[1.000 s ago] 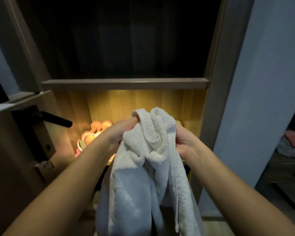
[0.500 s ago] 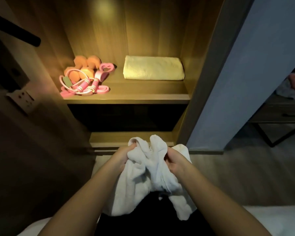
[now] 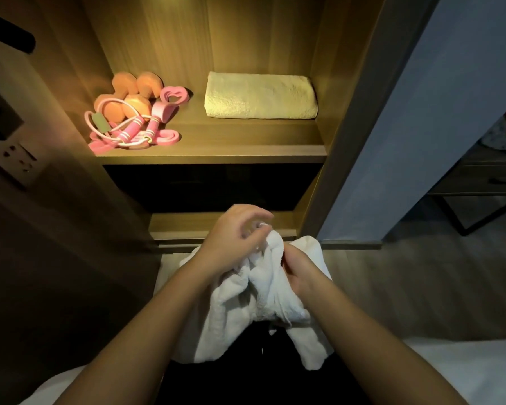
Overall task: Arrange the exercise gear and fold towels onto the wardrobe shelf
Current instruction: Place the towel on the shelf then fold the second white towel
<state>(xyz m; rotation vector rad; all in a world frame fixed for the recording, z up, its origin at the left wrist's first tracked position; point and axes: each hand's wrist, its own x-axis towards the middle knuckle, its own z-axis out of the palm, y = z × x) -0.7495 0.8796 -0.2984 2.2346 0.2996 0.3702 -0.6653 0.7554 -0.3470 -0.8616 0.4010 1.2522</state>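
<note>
I see both hands low in front of the wardrobe, working a crumpled white towel (image 3: 263, 296) that hangs bunched between them, well below the lit shelf (image 3: 246, 144). The right hand (image 3: 300, 271) grips the towel, its fingers (image 3: 287, 258) curled into a fold on the right side of the bunch. The left hand (image 3: 231, 238) sits at the top of the bunch with its fingers loosely curled over the cloth. I cannot tell from here whether they pinch the towel or only touch it (the fingertips blur against the white fabric).

On the shelf, a folded towel (image 3: 260, 96) lies flat on the right half, its long side facing me. On the left half, orange dumbbells (image 3: 135, 92) lie toward the back corner, with a pink jump rope (image 3: 123, 133) coiled in front of them and touching them. A pink heart-shaped piece (image 3: 174, 95) lies just beside the dumbbells, apart from the folded towel.
</note>
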